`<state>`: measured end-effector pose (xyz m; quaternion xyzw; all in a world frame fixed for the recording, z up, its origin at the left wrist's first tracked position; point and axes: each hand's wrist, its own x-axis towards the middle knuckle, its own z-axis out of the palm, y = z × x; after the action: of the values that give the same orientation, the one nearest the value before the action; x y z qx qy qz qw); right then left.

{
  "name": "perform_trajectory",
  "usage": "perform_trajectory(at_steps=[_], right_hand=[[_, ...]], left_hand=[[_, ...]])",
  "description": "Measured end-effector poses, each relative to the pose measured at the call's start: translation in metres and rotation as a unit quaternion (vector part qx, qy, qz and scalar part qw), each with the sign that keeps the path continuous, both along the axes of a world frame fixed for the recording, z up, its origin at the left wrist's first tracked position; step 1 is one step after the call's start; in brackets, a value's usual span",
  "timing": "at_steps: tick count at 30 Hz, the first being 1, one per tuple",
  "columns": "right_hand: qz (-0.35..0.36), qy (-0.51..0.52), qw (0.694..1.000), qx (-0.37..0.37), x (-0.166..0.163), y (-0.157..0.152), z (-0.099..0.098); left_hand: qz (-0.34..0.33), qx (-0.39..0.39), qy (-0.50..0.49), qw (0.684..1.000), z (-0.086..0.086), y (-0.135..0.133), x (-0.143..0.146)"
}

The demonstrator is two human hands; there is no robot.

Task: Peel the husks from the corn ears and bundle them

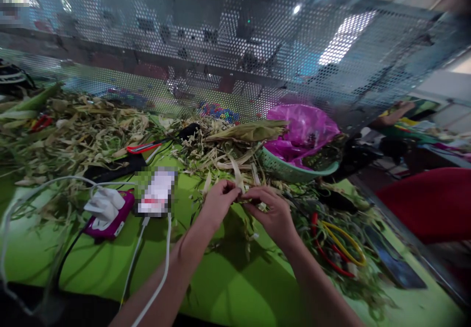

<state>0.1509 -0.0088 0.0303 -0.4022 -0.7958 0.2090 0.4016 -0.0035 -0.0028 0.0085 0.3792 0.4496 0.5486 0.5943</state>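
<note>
My left hand (220, 200) and my right hand (270, 210) meet over the middle of the green table, fingertips nearly touching. Between them they pinch a pale strip of dried husk (236, 171), which sticks up above the fingers. Thin leafy bits hang below my hands. Exactly how the fingertips grip the strip is too small to see. Just beyond my hands lie dried husk strips (224, 157) and a wider folded husk (250, 131). A green basket (283, 170) with a pink plastic bag (303, 130) stands behind my right hand.
Left lie a phone (157, 192), a purple power strip (121, 214) with white chargers, cables and a red cutter (145, 147). Red and yellow loops (348, 243) and a dark flat slab (397, 260) are right. A perforated metal screen (206, 37) borders the back; husks (84, 130) cover the far left.
</note>
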Motion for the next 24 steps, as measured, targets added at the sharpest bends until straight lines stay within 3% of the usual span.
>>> perform_trajectory(at_steps=[13, 24], right_hand=[[-0.009, -0.002, 1.0, 0.028, -0.0001, 0.0012, 0.0008], [-0.051, 0.047, 0.998, -0.007, -0.0035, 0.0015, -0.0011]], left_hand=[[-0.004, -0.032, -0.067, 0.997, 0.0014, -0.0009, 0.0022], [0.006, -0.026, -0.064, 0.998, 0.0095, -0.0038, 0.0048]])
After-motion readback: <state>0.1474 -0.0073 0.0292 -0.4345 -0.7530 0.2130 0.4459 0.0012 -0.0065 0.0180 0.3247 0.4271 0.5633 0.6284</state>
